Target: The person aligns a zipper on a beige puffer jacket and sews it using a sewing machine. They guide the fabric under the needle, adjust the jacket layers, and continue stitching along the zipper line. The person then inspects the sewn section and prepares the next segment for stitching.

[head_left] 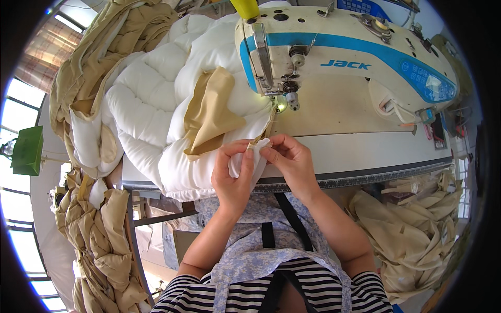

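My left hand (233, 171) pinches the edge of a puffy white quilted piece (143, 94), where a tan fabric strip (267, 128) meets it. Facing it, my right hand (290, 163) pinches the same edge between thumb and fingertips. From there the tan strip runs up to the needle area of a white and blue sewing machine (334, 52), where a small light glows. A loose tan fabric flap (211, 115) lies on the white quilting, left of the needle.
Under the machine spreads a pale work table (334, 151) with a ruler strip (339, 181) along its front edge. Heaped tan fabric (407, 229) lies at the lower right. More tan padded pieces (102, 235) hang at the left. A green shade (27, 150) is at the far left.
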`<action>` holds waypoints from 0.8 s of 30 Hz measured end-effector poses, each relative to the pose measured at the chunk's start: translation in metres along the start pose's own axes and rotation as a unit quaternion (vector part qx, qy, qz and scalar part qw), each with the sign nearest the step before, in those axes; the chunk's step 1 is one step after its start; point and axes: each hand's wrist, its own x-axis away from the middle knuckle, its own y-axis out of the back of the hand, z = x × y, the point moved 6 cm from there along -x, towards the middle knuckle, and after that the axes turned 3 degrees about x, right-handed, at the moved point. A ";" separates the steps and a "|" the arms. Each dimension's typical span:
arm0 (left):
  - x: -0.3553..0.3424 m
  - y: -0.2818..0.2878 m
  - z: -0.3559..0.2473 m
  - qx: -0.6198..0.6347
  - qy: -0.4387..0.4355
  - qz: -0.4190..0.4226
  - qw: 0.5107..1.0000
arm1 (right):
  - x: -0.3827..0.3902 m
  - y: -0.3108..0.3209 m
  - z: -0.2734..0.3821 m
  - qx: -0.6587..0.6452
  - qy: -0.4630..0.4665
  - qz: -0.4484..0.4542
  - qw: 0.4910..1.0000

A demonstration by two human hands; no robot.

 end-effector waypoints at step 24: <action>-0.001 -0.001 -0.001 -0.064 -0.085 -0.015 0.994 | -0.023 0.004 0.023 0.199 0.182 0.059 0.961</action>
